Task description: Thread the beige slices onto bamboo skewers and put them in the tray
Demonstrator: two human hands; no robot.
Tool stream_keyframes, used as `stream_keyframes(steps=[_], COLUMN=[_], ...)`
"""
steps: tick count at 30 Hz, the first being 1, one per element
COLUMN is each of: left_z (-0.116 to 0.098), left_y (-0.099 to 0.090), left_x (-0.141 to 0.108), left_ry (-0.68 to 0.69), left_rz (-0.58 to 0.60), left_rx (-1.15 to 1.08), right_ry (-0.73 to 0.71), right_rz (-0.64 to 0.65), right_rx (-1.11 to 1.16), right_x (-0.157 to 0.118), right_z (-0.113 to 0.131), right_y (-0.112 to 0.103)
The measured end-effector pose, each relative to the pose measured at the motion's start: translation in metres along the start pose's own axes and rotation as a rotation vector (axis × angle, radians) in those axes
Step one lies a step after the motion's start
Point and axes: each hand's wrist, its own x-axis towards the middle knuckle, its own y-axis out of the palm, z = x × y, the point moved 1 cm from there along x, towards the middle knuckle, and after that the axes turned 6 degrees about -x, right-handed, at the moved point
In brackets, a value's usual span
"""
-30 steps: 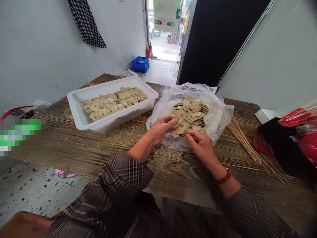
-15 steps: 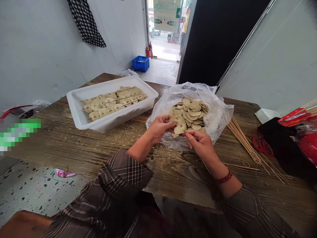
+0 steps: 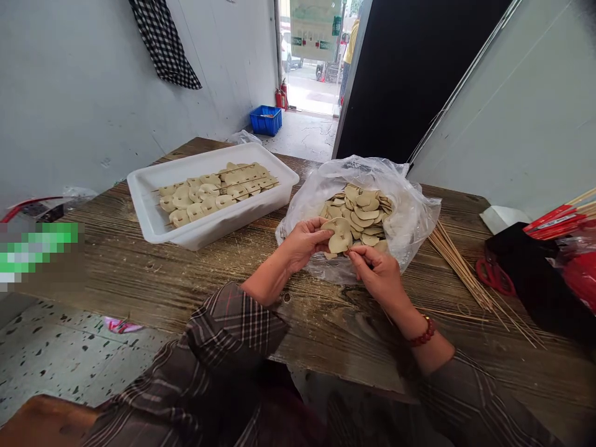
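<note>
Pale beige round slices (image 3: 340,241) are pinched between the thumb and fingers of my left hand (image 3: 305,241), in front of the plastic bag. My right hand (image 3: 376,268) is closed on a thin wooden skewer (image 3: 387,315), whose tip end meets the lower edge of the held slices. Behind both hands, an open clear plastic bag (image 3: 414,208) holds a heap of loose slices (image 3: 365,208). To the left stands a white tray (image 3: 153,231) with rows of skewered slices (image 3: 190,197) lying in it.
Loose skewers (image 3: 459,267) lie right of the bag, beside red scissors (image 3: 494,276) and a black box (image 3: 521,267) with red-wrapped sticks. The wooden table's (image 3: 186,292) front edge runs below my forearms. A blue crate (image 3: 266,120) sits on the floor beyond.
The whole view has shifted very slightly. Both hands keep their hold, and the slices in my left hand are tilted a little differently.
</note>
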Motion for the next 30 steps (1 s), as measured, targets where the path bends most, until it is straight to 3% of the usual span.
stream_keyframes(steps=[6,13,20,30], left_z=[0.002,0.012,0.005,0.009], left_y=[0.000,0.011,0.012,0.015], left_x=[0.002,-0.002,-0.002,-0.001], left_ry=[-0.054,-0.079,0.035,0.075], left_rz=[-0.025,0.116,0.007,-0.002], left_rx=[-0.165,-0.177,-0.212,-0.210], right_ry=[-0.015,-0.003,0.005,0.062], right_rz=[-0.014,0.004,0.043,0.048], right_rx=[0.002,-0.003,0.016,0.042], right_x=[-0.003,-0.003,-0.002,-0.002], right_z=[0.001,0.004,0.002,-0.003], right_y=[0.000,0.000,0.002,0.005])
